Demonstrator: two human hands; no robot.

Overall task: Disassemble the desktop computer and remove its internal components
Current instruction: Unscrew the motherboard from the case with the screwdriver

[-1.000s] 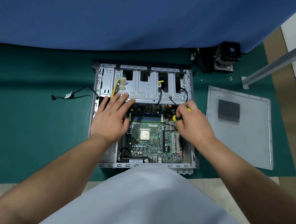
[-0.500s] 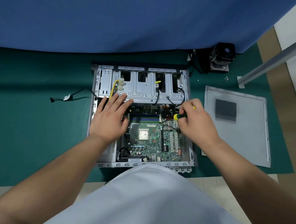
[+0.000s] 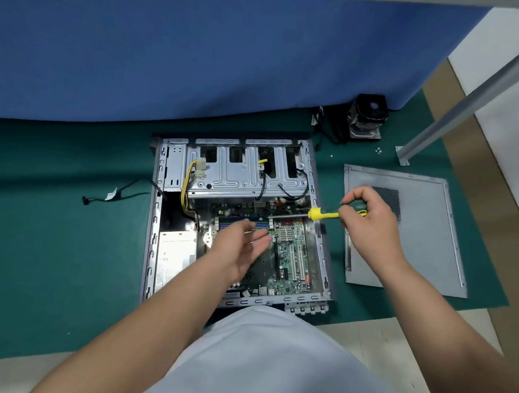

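A loose cable [image 3: 114, 194] lies left on the mat. In the open case [image 3: 155, 219], centre, the PSU [image 3: 175, 259], drive cage [image 3: 247, 177] and motherboard [image 3: 291, 257] remain. The left hand [image 3: 242, 247] hovers open, empty; the right hand [image 3: 370, 219] grips a screwdriver [image 3: 324, 214]. The side panel [image 3: 416, 262] and cooler [image 3: 366, 118] are already out. No label is legible.

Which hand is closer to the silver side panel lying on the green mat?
The right hand. It holds the yellow-handled screwdriver over the flat grey metal side panel's left edge. The left hand hovers open over the green motherboard, inside the case.
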